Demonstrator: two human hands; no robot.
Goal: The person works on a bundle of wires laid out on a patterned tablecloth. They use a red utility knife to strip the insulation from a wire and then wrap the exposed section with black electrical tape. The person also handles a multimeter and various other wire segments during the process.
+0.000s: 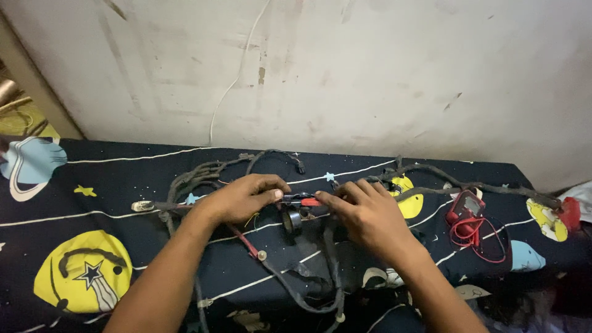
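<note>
Working left to right across the dark space-print cloth [74, 246] that covers the bed, a metal-tipped connector [143, 206] lies near its left side at the end of the tangled black-taped wire harness [203, 176]. The left hand [240, 198] rests palm down on that harness, its fingers curled, with thumb and forefinger pinched on the near end of a small red-and-black piece [303, 201] at the cloth's middle. Just below it sits a round black socket-like part [291, 219]. The right hand [364, 213] meets the same piece from the other side, its fingertips closed on the far end; whether it is a clip or a plug I cannot tell. To handle this well, I judge both pinches should stay close to the joint, pulling straight along the wire so no strand bends. Further right, near the back edge, a red multimeter with coiled red leads [467, 213] lies well apart.
</note>
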